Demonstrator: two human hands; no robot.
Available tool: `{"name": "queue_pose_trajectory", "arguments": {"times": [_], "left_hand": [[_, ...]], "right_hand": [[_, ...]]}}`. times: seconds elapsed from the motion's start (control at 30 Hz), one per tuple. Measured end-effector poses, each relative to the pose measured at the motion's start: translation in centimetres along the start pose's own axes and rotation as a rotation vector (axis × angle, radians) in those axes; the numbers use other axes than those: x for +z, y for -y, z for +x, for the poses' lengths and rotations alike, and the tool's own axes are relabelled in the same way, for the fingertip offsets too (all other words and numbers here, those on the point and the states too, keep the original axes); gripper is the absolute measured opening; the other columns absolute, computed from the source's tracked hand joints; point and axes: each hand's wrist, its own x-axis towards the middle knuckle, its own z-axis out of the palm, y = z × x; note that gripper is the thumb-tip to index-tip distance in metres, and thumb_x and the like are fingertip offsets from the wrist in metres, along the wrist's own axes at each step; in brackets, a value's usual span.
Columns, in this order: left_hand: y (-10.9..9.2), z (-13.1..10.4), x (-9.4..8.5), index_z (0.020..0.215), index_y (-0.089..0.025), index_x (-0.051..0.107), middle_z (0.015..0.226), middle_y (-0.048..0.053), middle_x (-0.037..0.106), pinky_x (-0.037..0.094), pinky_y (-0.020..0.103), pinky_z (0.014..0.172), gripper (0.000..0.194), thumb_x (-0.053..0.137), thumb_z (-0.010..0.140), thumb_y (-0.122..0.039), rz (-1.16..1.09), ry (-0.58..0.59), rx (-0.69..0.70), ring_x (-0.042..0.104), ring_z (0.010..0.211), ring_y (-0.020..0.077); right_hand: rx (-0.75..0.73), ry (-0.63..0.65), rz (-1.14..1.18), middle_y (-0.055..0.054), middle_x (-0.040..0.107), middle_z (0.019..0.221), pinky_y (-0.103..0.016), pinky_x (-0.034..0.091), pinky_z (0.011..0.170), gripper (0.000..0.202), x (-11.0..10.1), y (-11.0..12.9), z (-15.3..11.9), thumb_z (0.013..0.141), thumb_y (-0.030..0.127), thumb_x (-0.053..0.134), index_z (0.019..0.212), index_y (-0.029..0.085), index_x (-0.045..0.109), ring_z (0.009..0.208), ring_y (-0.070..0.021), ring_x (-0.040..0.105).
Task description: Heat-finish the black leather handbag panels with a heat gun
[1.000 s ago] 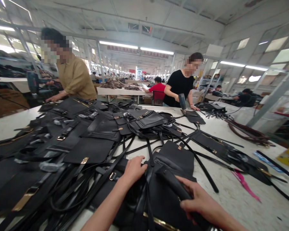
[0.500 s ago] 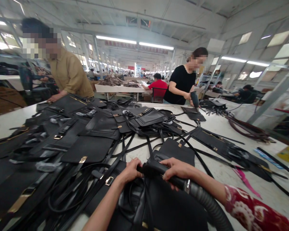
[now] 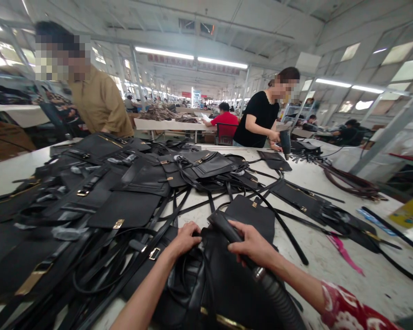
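My right hand (image 3: 250, 243) is wrapped around a black hose nozzle (image 3: 224, 224). From it a ribbed grey-black hose (image 3: 280, 293) runs down towards the bottom edge, past a metal clamp. The nozzle's flat tip points away to the upper left, over the top of a black leather bag (image 3: 237, 284). My left hand (image 3: 185, 239) is closed at the upper left edge of this bag, its fingertips partly hidden. Thin straps and a gold zipper (image 3: 223, 318) show on the bag. Just beyond lies another black bag flap (image 3: 251, 215) with a gold clasp.
Black bags (image 3: 127, 211) with straps and gold buckles are heaped across the left and middle of the white table (image 3: 333, 243). A pink ribbon (image 3: 344, 254) lies at right. Across the table, one person (image 3: 101, 101) stands left; another (image 3: 258, 119) at right holds a dark handheld tool (image 3: 285, 143).
The nozzle has tilted and its tip has lifted away from my left hand. My left hand stays at the bag's edge. The left co-worker's hand has drawn back from the heap.
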Motion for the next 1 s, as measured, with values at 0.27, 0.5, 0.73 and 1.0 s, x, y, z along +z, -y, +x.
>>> {"name": "queue_pose_trajectory", "arguments": {"times": [0.27, 0.5, 0.73, 1.0], "left_hand": [[-0.9, 0.0, 0.1, 0.065, -0.019, 0.051, 0.063, -0.004, 0.054, 0.035, 0.024, 0.068, 0.003, 0.049, 0.068, -0.02, 0.027, -0.035, -0.053, 0.051, 0.07, 0.0139], [-0.8, -0.6, 0.1, 0.069, -0.017, 0.053, 0.067, -0.003, 0.056, 0.038, 0.029, 0.07, 0.008, 0.052, 0.074, -0.024, 0.064, -0.073, -0.123, 0.053, 0.07, 0.0137], [-0.6, -0.2, 0.7, 0.083, -0.014, 0.057, 0.082, 0.002, 0.06, 0.042, 0.038, 0.077, 0.023, 0.049, 0.081, -0.035, 0.14, -0.07, -0.179, 0.056, 0.08, 0.0154], [-0.3, 0.1, 1.5, 0.092, -0.014, 0.057, 0.094, 0.004, 0.059, 0.042, 0.041, 0.081, 0.023, 0.05, 0.081, -0.033, 0.185, -0.084, -0.248, 0.055, 0.088, 0.0174]], "right_hand": [[0.173, 0.194, 0.1, 0.002, 0.061, 0.065, -0.017, 0.045, 0.034, 0.069, -0.8, -0.6, -6.0, 0.059, 0.013, 0.06, 0.124, 0.021, 0.039, 0.039, -0.0093, 0.054], [0.158, 0.235, 0.198, 0.005, 0.06, 0.059, -0.012, 0.036, 0.03, 0.066, 1.3, -0.8, -5.1, 0.058, 0.012, 0.059, 0.121, 0.022, 0.043, 0.035, -0.0072, 0.052], [0.179, 0.219, 0.135, 0.005, 0.059, 0.061, -0.014, 0.036, 0.032, 0.068, 1.7, -1.0, -5.6, 0.06, 0.013, 0.058, 0.124, 0.022, 0.039, 0.036, -0.008, 0.051], [0.09, 0.163, -0.181, 0.004, 0.059, 0.067, -0.016, 0.039, 0.037, 0.071, 3.0, 0.3, -7.2, 0.061, 0.016, 0.059, 0.127, 0.025, 0.036, 0.043, -0.009, 0.05]]}}
